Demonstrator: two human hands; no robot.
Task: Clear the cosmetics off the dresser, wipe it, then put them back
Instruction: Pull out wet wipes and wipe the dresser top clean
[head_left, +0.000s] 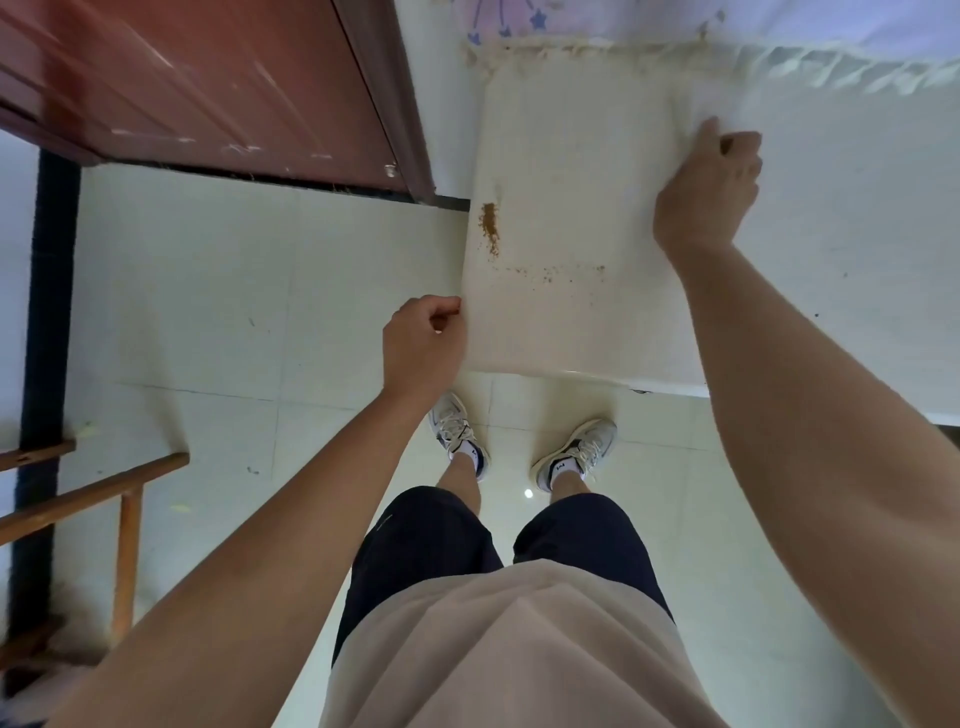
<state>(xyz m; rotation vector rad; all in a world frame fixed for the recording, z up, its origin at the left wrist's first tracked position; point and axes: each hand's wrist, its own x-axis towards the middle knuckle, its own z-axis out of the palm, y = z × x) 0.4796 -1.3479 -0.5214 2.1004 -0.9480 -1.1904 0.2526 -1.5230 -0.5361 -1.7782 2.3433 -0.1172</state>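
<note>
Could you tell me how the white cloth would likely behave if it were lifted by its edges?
The white cloth is probably floppy: it puckers where the right hand grips it. Likely light, since the left hand merely pinches its edge. The loose brown crumbs would probably slide off if tilted.

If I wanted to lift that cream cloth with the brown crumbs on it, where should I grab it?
Take the cloth by its two side edges, one hand from each side, as the left hand and right hand do. It lies flat and limp, with crumbs near its left edge, so raising both sides together should make it sag and keep them in.
</note>
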